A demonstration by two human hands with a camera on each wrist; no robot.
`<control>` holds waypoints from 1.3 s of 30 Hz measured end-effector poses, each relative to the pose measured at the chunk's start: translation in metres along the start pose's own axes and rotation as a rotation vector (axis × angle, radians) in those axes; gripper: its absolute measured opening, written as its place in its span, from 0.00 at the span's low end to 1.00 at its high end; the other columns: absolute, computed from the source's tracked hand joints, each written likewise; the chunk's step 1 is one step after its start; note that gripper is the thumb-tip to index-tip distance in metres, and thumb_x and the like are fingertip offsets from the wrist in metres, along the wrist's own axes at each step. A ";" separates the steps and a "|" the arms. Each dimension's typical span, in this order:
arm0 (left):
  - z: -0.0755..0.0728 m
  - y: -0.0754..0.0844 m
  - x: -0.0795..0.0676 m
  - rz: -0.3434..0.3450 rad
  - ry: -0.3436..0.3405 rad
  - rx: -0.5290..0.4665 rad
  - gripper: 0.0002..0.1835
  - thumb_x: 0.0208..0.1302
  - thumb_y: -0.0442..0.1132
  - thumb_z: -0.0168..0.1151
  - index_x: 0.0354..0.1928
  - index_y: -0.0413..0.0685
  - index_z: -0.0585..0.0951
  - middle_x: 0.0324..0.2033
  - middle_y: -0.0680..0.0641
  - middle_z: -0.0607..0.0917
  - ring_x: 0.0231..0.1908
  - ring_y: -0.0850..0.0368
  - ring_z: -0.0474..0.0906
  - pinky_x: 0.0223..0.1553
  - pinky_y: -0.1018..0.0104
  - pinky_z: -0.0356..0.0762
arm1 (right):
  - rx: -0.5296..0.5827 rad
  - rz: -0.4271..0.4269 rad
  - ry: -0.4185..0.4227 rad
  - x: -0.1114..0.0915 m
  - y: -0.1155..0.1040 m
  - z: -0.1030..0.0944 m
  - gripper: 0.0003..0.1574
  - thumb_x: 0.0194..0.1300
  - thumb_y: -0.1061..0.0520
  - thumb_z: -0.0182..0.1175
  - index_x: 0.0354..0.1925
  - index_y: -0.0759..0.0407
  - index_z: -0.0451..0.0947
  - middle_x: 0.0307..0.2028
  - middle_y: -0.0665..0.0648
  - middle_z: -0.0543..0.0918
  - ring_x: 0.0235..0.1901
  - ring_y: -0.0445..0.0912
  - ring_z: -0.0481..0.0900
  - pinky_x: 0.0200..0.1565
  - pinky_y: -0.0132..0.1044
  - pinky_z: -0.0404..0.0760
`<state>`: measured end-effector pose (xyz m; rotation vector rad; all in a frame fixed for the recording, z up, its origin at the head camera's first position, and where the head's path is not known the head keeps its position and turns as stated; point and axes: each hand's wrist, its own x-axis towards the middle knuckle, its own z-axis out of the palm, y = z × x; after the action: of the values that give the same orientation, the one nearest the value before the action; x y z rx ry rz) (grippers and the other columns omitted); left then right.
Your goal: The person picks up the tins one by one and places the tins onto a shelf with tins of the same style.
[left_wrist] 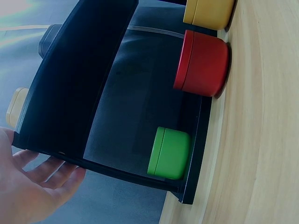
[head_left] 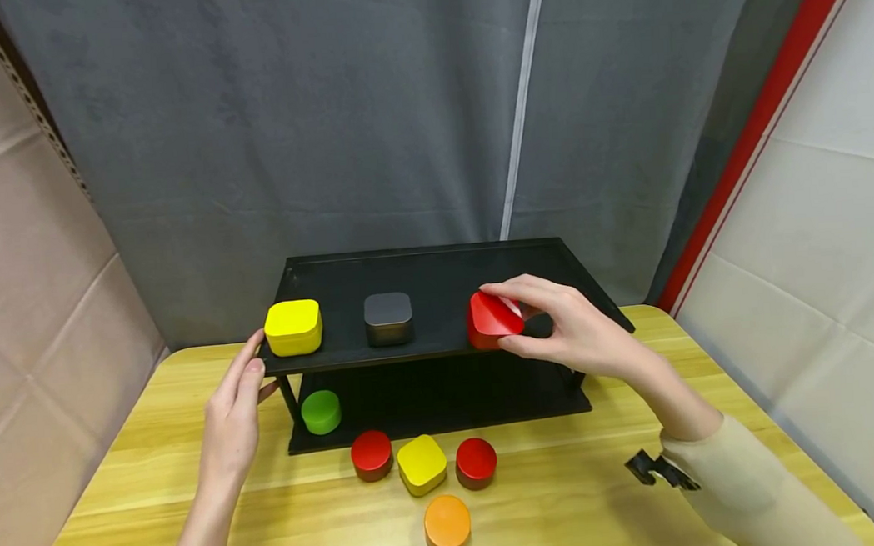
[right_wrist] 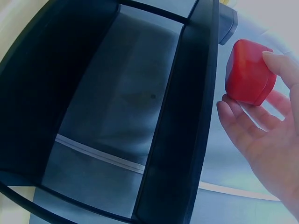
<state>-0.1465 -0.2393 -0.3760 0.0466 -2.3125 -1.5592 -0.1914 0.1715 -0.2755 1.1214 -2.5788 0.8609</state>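
Note:
My right hand (head_left: pixel 571 323) pinches a red rounded-square tin (head_left: pixel 494 320) between thumb and fingers, over the right part of the black two-tier shelf's (head_left: pixel 444 260) top board. In the right wrist view the tin (right_wrist: pixel 252 72) is tilted. My left hand (head_left: pixel 231 411) holds the shelf's front left corner, fingers along the side edge in the left wrist view. Beside that hand, a yellow rounded-square tin (head_left: pixel 293 328) sits on the top board. A black square tin (head_left: pixel 389 318) stands between the yellow and red ones. On the lower board, at its left end, is a green round tin (head_left: pixel 321 412).
In front of the shelf, on the wooden table (head_left: pixel 556 499), stand a red round tin (head_left: pixel 371 456), a yellow square tin (head_left: pixel 422 465), another red round tin (head_left: pixel 476 463) and an orange round tin (head_left: pixel 447 524). A grey curtain (head_left: pixel 308 130) hangs behind.

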 end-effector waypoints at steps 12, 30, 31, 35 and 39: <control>0.000 0.001 -0.001 0.007 0.012 -0.002 0.27 0.84 0.53 0.38 0.80 0.66 0.61 0.79 0.51 0.63 0.74 0.43 0.67 0.50 0.93 0.73 | -0.001 0.027 -0.035 0.013 0.009 0.004 0.39 0.66 0.52 0.71 0.72 0.46 0.72 0.62 0.51 0.80 0.55 0.46 0.76 0.43 0.37 0.90; 0.001 0.004 -0.004 0.024 0.026 -0.016 0.26 0.84 0.52 0.39 0.79 0.65 0.64 0.78 0.50 0.66 0.60 0.79 0.69 0.51 0.90 0.77 | 0.006 0.105 -0.118 0.024 0.018 0.004 0.41 0.70 0.49 0.67 0.77 0.46 0.66 0.68 0.55 0.76 0.62 0.50 0.74 0.60 0.48 0.85; 0.001 0.004 -0.005 0.025 0.025 -0.016 0.26 0.84 0.52 0.39 0.78 0.66 0.64 0.78 0.50 0.66 0.59 0.81 0.68 0.51 0.90 0.77 | 0.010 0.109 -0.124 0.024 0.018 0.004 0.41 0.70 0.49 0.66 0.77 0.46 0.66 0.68 0.55 0.75 0.63 0.50 0.74 0.61 0.49 0.84; 0.002 0.004 -0.005 0.023 0.021 -0.017 0.26 0.84 0.53 0.39 0.78 0.67 0.64 0.78 0.50 0.66 0.60 0.80 0.68 0.51 0.90 0.77 | 0.013 0.116 -0.135 0.024 0.020 0.004 0.41 0.71 0.49 0.66 0.77 0.46 0.65 0.69 0.55 0.75 0.63 0.51 0.73 0.62 0.50 0.84; 0.002 0.004 -0.005 0.016 0.017 -0.013 0.26 0.84 0.53 0.39 0.79 0.67 0.63 0.78 0.51 0.66 0.63 0.75 0.69 0.52 0.91 0.76 | 0.015 0.120 -0.141 0.025 0.021 0.003 0.41 0.71 0.48 0.66 0.77 0.46 0.65 0.69 0.55 0.75 0.64 0.51 0.73 0.63 0.51 0.83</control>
<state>-0.1415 -0.2345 -0.3742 0.0384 -2.2840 -1.5597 -0.2240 0.1658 -0.2771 1.0775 -2.7842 0.8572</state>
